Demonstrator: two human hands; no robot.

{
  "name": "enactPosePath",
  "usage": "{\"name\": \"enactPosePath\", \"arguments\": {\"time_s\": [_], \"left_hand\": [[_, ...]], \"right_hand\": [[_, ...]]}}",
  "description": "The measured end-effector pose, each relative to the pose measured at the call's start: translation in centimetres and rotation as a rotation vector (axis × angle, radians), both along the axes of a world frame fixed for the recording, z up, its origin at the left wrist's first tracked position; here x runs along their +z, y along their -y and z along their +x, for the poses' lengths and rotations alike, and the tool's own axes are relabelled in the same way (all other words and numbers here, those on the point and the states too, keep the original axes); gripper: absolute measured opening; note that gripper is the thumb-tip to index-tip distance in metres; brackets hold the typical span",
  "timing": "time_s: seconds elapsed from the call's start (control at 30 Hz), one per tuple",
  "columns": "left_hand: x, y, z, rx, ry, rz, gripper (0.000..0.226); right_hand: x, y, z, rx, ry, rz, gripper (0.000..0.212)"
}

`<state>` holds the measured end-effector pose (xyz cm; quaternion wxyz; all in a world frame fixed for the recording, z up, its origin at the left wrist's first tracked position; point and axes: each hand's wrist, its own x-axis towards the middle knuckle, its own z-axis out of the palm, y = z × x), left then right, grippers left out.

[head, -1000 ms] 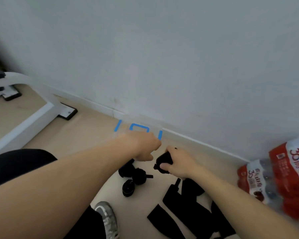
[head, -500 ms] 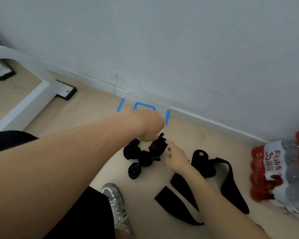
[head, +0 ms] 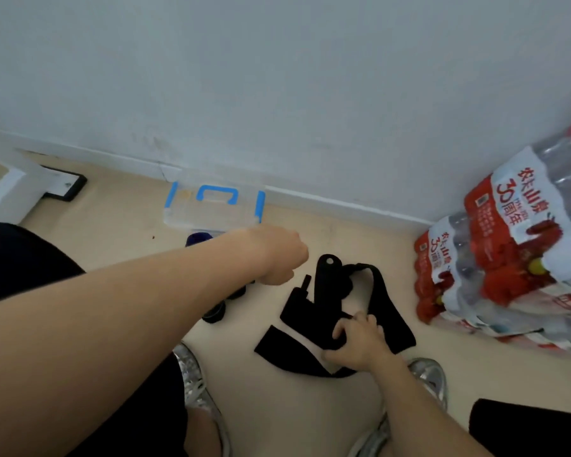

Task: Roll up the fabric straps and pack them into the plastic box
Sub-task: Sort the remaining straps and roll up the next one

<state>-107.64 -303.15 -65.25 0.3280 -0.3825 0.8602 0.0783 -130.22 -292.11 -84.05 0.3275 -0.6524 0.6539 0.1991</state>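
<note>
Black fabric straps (head: 327, 291) lie loose on the floor (head: 112, 225), one newly gripped by the right hand (head: 360, 341) — come off the rolls (head: 213, 315) near the plastic box (head: 182, 212), so another rolling likely begins — left hand's (head: 279, 255) hold unseen.

One clear box (head: 211, 215) stands far, by the wall. Two rolls (head: 214, 313) show near it past the left arm, and a dark round thing (head: 198, 237) at the box's near edge may be a third. The loose straps (head: 327, 291) make one tangled heap, their number unclear. There are two hands, two silver shoes (head: 192, 374), one black foot pad (head: 65, 187) far left, and at least two bottle packs (head: 524, 242) at right.
</note>
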Motion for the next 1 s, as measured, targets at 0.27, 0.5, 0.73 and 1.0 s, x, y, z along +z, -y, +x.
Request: {"name": "enactPosePath", "arguments": {"time_s": [0.27, 0.5, 0.73, 1.0], "left_hand": [[-0.9, -5.3, -0.9, -0.052, 0.048, 0.049, 0.031], [-4.3, -10.0, -1.4, 0.202, -0.117, 0.193, 0.034], [-9.5, -13.8, -1.6, 0.688, -0.47, 0.302, 0.043], [-8.4, -15.5, -2.3, 1.219, -1.303, 0.347, 0.053]], "right_hand": [[-2.4, -4.7, 0.4, 0.466, -0.295, 0.074, 0.047], [1.6, -3.7, 0.8, 0.054, 0.185, -0.157, 0.014], [8.1, -0.7, 2.5, -0.257, 0.586, -0.297, 0.032], [13.5, 1.2, 4.9, -0.399, 0.645, -0.333, 0.016]]}}
